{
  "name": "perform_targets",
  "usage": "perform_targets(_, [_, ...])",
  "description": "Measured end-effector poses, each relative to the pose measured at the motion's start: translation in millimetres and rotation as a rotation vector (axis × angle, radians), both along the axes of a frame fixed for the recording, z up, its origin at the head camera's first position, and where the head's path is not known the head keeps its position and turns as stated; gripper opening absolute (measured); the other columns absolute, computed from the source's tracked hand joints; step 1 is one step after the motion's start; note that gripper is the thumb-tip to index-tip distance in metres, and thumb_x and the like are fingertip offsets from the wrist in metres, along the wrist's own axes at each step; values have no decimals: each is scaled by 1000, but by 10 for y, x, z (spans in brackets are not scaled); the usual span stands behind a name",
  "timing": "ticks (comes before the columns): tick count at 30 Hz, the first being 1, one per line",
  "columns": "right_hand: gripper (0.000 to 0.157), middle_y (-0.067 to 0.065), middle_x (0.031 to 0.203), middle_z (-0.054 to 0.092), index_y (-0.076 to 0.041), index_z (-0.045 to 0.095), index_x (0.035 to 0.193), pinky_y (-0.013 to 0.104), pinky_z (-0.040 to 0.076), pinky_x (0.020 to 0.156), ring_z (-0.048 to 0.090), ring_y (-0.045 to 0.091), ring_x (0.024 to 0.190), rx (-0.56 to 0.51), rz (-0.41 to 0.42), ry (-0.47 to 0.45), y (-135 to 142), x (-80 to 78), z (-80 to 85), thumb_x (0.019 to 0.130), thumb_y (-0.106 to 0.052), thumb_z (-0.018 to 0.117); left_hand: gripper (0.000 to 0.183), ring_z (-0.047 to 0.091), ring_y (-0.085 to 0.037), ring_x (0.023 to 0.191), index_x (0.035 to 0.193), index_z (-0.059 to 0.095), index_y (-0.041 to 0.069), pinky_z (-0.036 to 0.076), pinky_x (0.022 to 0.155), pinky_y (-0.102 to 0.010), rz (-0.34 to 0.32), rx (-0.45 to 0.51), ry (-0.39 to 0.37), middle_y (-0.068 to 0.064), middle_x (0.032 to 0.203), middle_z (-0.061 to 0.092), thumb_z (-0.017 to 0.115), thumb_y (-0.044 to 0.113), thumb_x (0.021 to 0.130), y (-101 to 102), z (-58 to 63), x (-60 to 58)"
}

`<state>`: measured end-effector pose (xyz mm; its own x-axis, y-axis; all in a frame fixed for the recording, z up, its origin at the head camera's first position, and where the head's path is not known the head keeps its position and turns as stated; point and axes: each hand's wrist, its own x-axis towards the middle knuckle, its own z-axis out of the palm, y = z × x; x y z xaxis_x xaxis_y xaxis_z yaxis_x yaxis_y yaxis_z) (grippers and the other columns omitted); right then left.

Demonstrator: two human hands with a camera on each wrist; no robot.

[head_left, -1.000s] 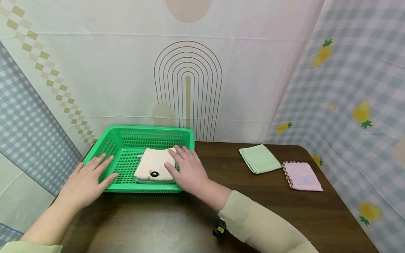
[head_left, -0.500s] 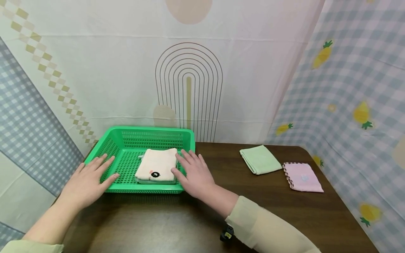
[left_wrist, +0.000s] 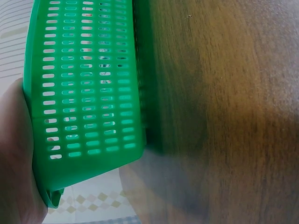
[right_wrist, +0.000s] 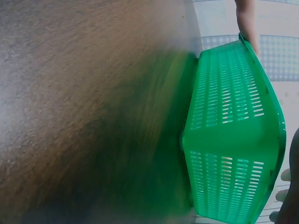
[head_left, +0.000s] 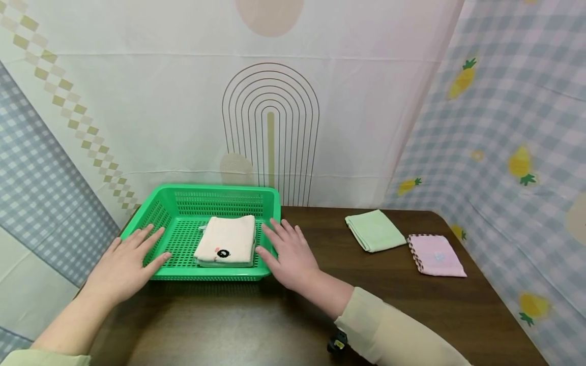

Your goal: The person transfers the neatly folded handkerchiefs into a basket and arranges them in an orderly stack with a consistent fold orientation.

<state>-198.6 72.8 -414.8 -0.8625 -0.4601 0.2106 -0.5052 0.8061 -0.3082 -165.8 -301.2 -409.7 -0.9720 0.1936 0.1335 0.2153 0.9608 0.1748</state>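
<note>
The green basket (head_left: pixel 206 273) sits on the table between your two hands, its left end under the fingers of your left hand (head_left: pixel 123 264) and its right end just beside your right hand (head_left: pixel 290 256). Inside it, the white cloth (head_left: pixel 231 236) lies flat toward the right end, near your right thumb and index fingertip but apart from both, and well apart from your left fingers. As far as the pictures show, the white cloth is in the basket, while the green cloth (head_left: pixel 375 231) and pink cloth (head_left: pixel 437 255) lie outside it; whether those two are left to be dealt with, you cannot tell from here. The white cloth looks neatly folded into a flat block, with a dark round mark and a small orange-pink patch near its front edge; a greenish layer shows beneath, perhaps a second cloth. Your left fingers are straight and spread, gripping nothing; the left thumb seems to meet the basket's rim. Your right fingers are likewise spread, with nothing in them, and whether they touch the rim is hard to say. Further right of those fingers, the green cloth rests folded on the table (head_left: pixel 220 325), and the pink one, with its checked border, lies just beyond, corner to corner with it.
</note>
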Motion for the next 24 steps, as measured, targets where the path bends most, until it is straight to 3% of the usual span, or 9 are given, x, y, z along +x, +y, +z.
perform_targets(24, [75, -2, 163, 25, -25, 31, 157, 48, 9, 122, 16, 24, 151, -16, -72, -39, 303, 51, -99, 99, -70, 21, 77, 26, -49, 141, 159, 24, 17, 4, 115, -68, -9, 9, 4, -24, 158, 28, 43, 62, 99, -10, -8, -4])
